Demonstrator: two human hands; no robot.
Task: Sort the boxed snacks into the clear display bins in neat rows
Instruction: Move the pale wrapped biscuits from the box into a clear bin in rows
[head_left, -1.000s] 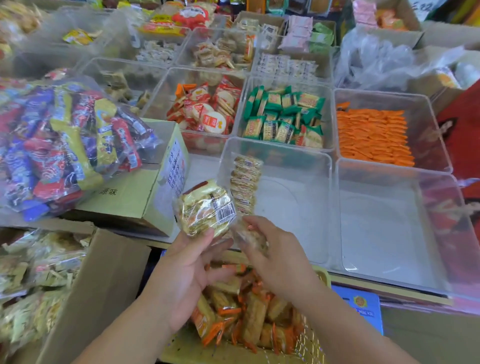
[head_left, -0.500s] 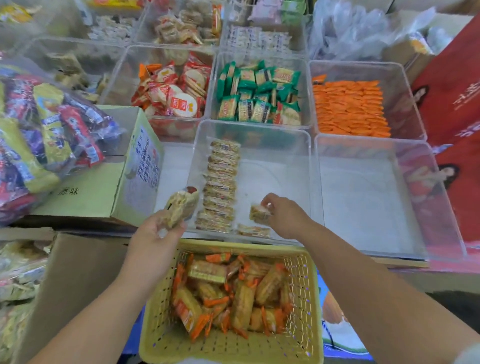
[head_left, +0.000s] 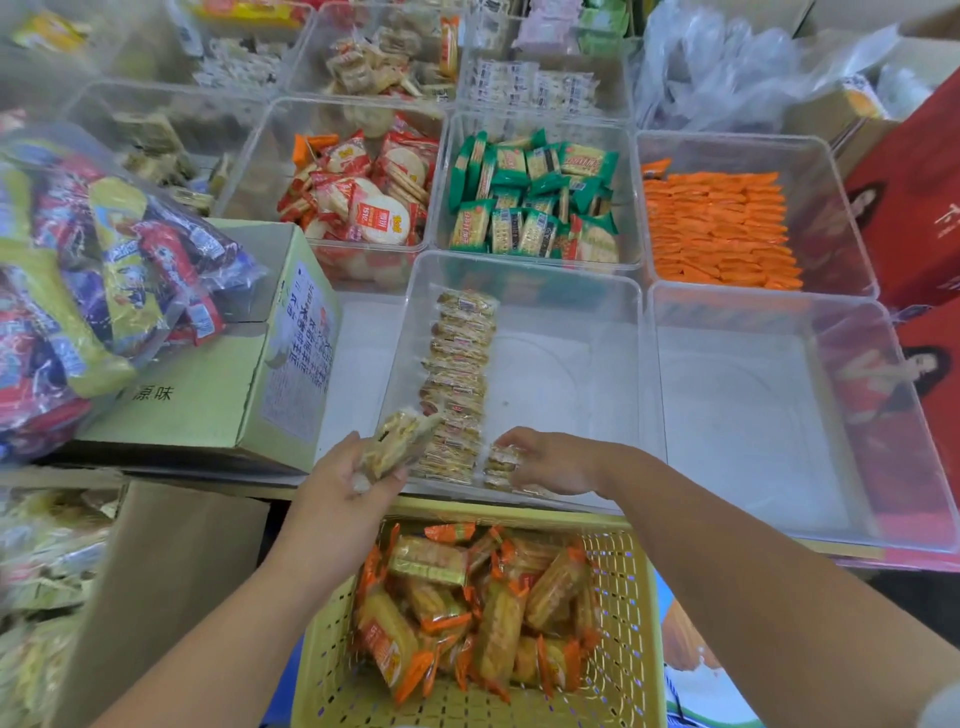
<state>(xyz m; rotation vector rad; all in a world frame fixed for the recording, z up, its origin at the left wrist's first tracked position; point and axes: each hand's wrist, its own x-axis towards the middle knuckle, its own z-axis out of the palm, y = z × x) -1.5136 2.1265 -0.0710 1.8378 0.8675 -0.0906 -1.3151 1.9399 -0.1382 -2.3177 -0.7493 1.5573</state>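
One head cam, wide-angle, facing forward and steeply down. Close range: yellow basket (head_left: 631, 597) right below at bottom centre, clear bins (head_left: 571, 306) spreading ahead to the top edge, lines bowing outward.

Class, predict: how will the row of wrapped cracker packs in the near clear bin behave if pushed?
The row of cracker packs probably slides easily: glossy wrappers on the smooth clear bin floor. The packs lean overlapped, so a shove likely fans them out. Thin crackers may crack.
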